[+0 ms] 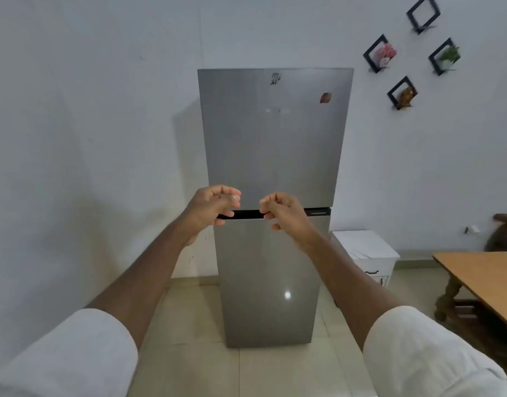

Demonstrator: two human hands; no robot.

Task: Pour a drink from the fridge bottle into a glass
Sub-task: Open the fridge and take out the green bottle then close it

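Note:
A tall grey two-door fridge (pixel 272 144) stands against the white wall straight ahead, both doors closed. A dark gap (pixel 249 214) runs between its upper and lower door. My left hand (pixel 210 209) and my right hand (pixel 285 212) are held out in front of that gap, side by side and a little apart. Both have their fingers curled loosely inward and hold nothing. Whether they touch the fridge I cannot tell. No bottle and no glass are in view.
A small white cabinet (pixel 367 253) stands right of the fridge. A wooden table (pixel 481 273) juts in from the right edge, with a dark chair (pixel 504 233) behind it. Several black diamond wall frames (pixel 402 93) hang at the upper right. The floor is pale tile (pixel 189 316).

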